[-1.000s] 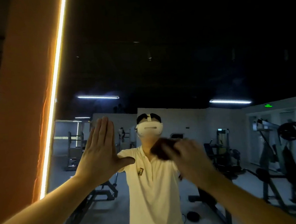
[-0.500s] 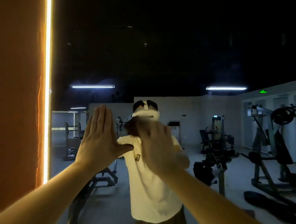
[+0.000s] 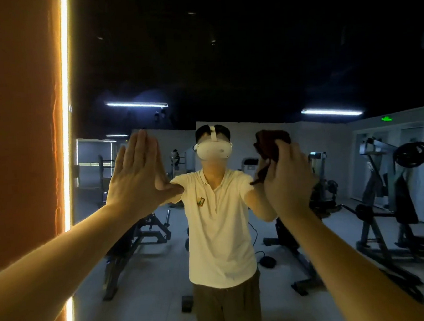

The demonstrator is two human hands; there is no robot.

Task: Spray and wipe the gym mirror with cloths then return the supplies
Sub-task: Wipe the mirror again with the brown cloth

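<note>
The gym mirror (image 3: 249, 58) fills the view ahead of me and reflects a person in a pale polo shirt with a white headset. My left hand (image 3: 137, 174) lies flat against the glass, fingers together and pointing up, with nothing in it. My right hand (image 3: 287, 178) presses a dark brown cloth (image 3: 270, 142) against the mirror at head height, right of the reflected head. The cloth is bunched, with a corner hanging down beside my palm. No spray bottle is in sight.
An orange pillar (image 3: 21, 147) with a bright vertical light strip (image 3: 65, 119) borders the mirror on the left. The reflection shows weight machines (image 3: 394, 198) on the right, a bench frame (image 3: 136, 239) on the left and ceiling tube lights.
My right hand swept the cloth left in front of the reflected head, then back right and slightly up. My left hand stayed flat on the glass.
</note>
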